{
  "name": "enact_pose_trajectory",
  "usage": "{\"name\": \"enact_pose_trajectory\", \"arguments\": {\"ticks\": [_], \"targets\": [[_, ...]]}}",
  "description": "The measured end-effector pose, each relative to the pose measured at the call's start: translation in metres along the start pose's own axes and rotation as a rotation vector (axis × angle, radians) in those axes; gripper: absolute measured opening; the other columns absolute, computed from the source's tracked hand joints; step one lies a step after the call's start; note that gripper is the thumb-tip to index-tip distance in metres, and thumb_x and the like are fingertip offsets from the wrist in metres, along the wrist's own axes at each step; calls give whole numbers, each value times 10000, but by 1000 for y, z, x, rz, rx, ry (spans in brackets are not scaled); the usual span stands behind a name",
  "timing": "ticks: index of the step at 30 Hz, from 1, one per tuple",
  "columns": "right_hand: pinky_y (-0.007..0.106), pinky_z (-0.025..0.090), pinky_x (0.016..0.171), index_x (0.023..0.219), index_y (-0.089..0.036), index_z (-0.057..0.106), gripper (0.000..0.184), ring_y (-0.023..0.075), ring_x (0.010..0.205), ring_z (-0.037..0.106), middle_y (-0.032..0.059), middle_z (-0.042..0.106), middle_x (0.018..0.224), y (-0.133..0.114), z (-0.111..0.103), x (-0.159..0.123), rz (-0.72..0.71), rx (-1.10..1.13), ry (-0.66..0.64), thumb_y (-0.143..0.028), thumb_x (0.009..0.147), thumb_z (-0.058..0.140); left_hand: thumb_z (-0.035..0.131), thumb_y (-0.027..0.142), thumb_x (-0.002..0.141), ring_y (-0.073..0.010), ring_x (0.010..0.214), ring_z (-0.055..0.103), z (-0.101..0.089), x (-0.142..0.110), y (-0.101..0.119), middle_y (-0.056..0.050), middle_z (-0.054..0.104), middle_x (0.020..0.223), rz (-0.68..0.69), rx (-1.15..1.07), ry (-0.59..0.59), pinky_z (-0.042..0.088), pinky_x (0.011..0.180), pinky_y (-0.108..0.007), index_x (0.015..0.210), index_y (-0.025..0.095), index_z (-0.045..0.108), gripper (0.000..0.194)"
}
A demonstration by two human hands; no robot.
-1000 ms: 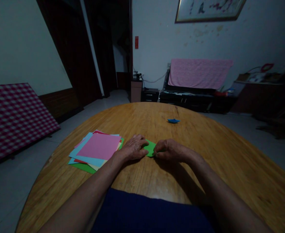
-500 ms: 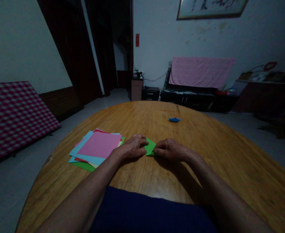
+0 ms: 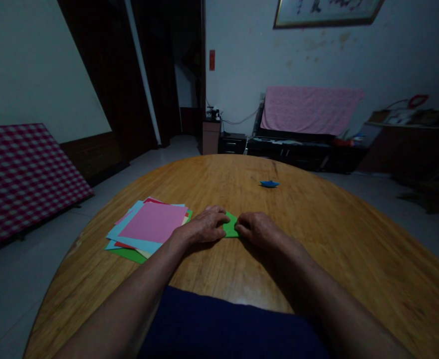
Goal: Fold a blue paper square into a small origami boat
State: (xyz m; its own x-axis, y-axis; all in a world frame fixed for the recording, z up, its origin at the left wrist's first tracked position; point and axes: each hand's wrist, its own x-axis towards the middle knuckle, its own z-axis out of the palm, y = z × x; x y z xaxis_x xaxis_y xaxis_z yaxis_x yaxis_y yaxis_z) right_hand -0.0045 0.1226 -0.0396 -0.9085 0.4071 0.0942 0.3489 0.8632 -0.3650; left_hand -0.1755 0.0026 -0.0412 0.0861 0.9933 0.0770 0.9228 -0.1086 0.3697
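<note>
A small folded piece of green paper (image 3: 230, 227) lies on the round wooden table (image 3: 219, 172), partly hidden by both hands. My left hand (image 3: 203, 225) presses on its left side, and my right hand (image 3: 255, 229) holds its right side with curled fingers. To the left of my left hand sits a loose stack of coloured paper squares (image 3: 152, 223) with a pink sheet on top. Farther off, beyond my right hand, lies a small blue folded paper boat (image 3: 269, 183).
Beyond the table, a red-and-white checked board (image 3: 25, 184) leans on the left wall. A pink cloth (image 3: 311, 110) drapes over a dark low cabinet (image 3: 287, 148) at the back. A dark doorway (image 3: 159, 75) stands at the back left.
My hands have drawn closer together over the green paper, and less of it shows. The view has tilted slightly, and the stack and boat have not moved on the table.
</note>
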Motion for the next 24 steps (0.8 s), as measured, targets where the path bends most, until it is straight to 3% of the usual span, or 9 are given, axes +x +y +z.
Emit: {"name": "enact_pose_trajectory", "arguments": {"ticks": [12, 24], "targets": [[234, 343, 604, 840, -190, 688, 141, 137, 706, 552, 38, 631, 795, 1, 7, 1, -106, -60, 109, -198, 844, 547, 505, 287, 806, -223, 1149, 445, -1, 0, 1, -74, 489, 1257, -11, 0, -8, 352, 996, -349, 1168, 211, 577, 378], [233, 317, 576, 753, -188, 670, 171, 114, 636, 492, 23, 570, 718, 2, 7, 1, -140, -59, 100, -169, 847, 528, 472, 272, 819, -224, 1152, 445, -2, 0, 3, -75, 493, 1255, -15, -7, -16, 355, 997, -344, 1155, 207, 585, 360]]}}
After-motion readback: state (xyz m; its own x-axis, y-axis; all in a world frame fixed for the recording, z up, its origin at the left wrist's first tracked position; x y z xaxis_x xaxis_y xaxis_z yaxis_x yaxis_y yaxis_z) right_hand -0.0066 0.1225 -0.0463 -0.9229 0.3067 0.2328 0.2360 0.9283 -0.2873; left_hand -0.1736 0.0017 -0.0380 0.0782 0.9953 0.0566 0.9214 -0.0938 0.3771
